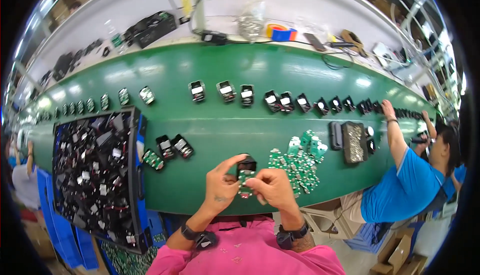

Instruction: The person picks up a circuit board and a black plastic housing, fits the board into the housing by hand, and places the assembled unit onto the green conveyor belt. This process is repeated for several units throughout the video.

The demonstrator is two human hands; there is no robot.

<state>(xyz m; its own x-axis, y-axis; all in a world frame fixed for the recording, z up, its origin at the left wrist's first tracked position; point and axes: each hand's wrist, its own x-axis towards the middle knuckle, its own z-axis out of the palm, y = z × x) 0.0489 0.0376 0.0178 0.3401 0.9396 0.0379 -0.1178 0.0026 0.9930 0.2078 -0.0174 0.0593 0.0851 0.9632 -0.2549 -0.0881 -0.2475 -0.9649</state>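
Observation:
Near the table's front edge, my left hand [222,187] is closed around the side of a small black plastic housing [246,164]. A green circuit board [245,176] lies over the housing's near end, and the fingers of my right hand [274,185] are pinched on it. My fingers cover part of the board, so I cannot tell how far it sits inside. Just right of my right hand spreads a pile of loose green circuit boards [302,167]. To the left are two black housings [165,146] with white labels, beside one unit with its green board showing [153,159].
A large black tray [142,175] heaped with black parts stands at the left. A row of housings [247,95] crosses the green table [215,125]. A brown block [353,145] is right of the boards. A co-worker in blue [410,185] reaches toward the row.

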